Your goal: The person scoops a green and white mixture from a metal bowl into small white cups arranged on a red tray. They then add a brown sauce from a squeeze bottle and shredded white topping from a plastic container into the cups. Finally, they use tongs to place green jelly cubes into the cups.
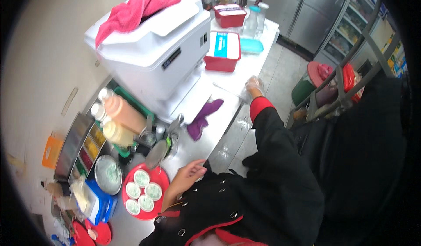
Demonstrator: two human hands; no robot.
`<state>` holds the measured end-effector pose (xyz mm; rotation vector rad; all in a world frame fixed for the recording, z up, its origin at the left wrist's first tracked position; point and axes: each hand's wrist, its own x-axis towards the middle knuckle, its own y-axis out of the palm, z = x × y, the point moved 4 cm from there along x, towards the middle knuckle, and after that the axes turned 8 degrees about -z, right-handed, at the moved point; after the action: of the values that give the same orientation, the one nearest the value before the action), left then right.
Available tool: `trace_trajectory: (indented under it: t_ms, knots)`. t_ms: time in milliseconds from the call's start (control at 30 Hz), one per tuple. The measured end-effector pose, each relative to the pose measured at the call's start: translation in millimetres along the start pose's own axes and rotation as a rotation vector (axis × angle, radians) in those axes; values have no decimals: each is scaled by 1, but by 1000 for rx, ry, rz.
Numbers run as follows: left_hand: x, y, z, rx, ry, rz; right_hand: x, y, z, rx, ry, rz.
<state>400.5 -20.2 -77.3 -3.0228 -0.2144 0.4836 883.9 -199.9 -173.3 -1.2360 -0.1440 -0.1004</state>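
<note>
My left hand (189, 176), bare, is beside a red plate (158, 177) on the steel counter, fingers loosely bent and apart, with nothing seen in it. On that plate sit several small white cups (146, 202) filled with pale green shreds. My right hand (255, 85), in a clear plastic glove, is at the counter's edge beyond a purple cloth (200, 122); it is blurred, so its grip cannot be told. A steel bowl (108, 174) beside the plate holds more green shreds.
A large white lidded box (154, 58) with a pink cloth (135, 12) stands on the counter. Beyond it are red tubs (222, 63), a turquoise container (251, 46) and bottles (250, 25). Sauce bottles (125, 114) and ingredient bins (86, 159) line the wall side.
</note>
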Motion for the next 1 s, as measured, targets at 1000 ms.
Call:
trace_trajectory:
  t_ms: [1000]
  knots:
    - [414,126,-208,-1313,227,486,53,-268,64,472,-953,135]
